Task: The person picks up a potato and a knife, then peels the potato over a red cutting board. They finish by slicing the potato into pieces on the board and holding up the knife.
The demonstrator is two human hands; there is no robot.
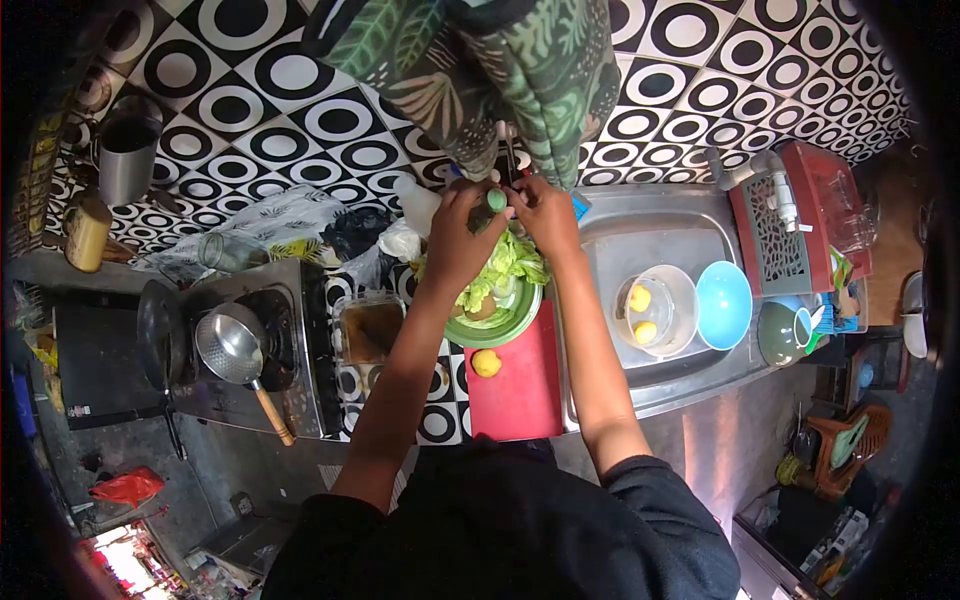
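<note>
My left hand (463,232) is closed around a small container with a green round top (496,200), held above the far side of the counter. Close beside it, my right hand (546,217) has its fingers bent near the container; what they grip, if anything, is too small to make out. Below both hands sits a green bowl (515,325) with leafy lettuce (510,268) in it. A peeled yellow potato-like piece (486,363) lies on the red cutting board (520,395) in front of the bowl.
Right, a steel sink (640,225) holds a whitish tub (675,312) with two yellow pieces and a blue bowl (724,305). Left, a strainer (230,345) rests on the stove (310,350), near a container of brown contents (370,332). Patterned cloth (540,80) hangs ahead.
</note>
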